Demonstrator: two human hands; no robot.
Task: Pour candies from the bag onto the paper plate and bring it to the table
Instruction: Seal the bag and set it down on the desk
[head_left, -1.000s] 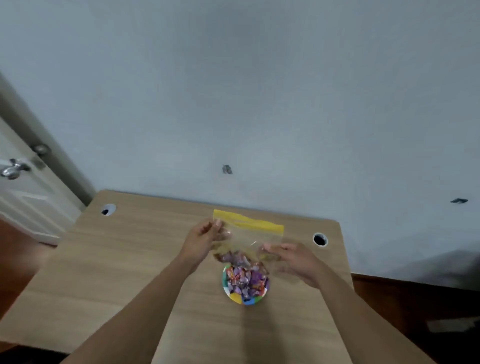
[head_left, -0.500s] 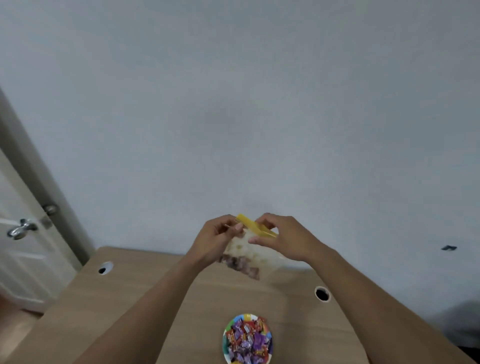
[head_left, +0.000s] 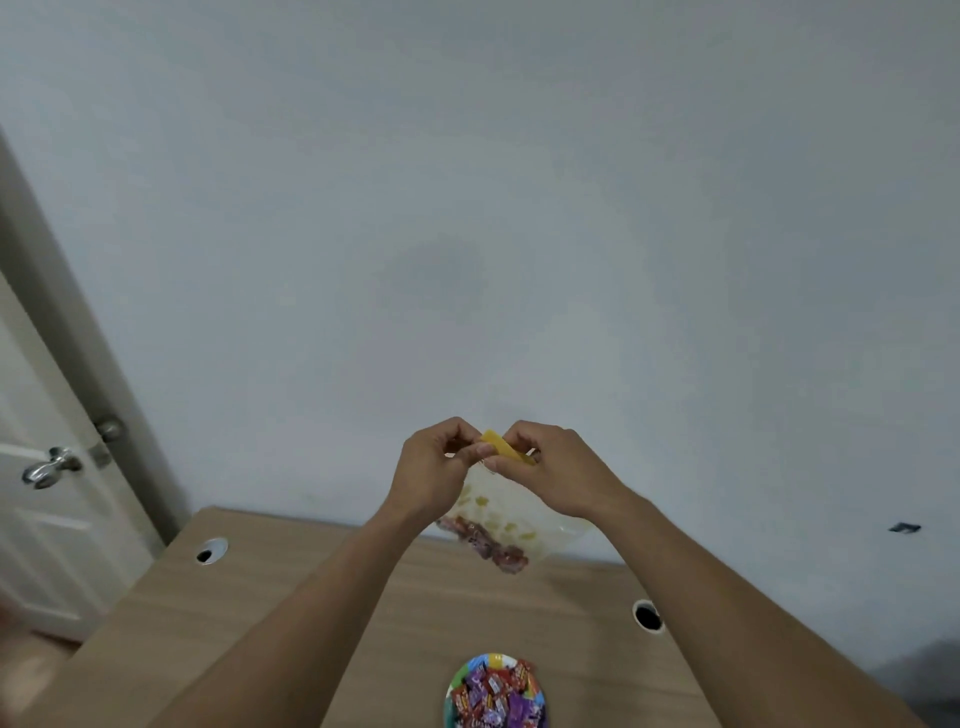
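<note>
Nearest, at the bottom centre of the frame, the paper plate (head_left: 453, 691) sits on the table (head_left: 270, 613), heaped with candies (head_left: 493, 699). Above it, at mid-frame, the left hand (head_left: 434, 470) and right hand (head_left: 553, 475) both pinch the yellow top strip of the bag (head_left: 506, 512), held aloft, some candies remaining inside. Beyond, at far left, a door (head_left: 31, 519).

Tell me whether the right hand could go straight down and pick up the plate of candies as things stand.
Probably not yet: the right hand and left hand both pinch the bag at its yellow strip. Nothing blocks the way to the plate.
</note>
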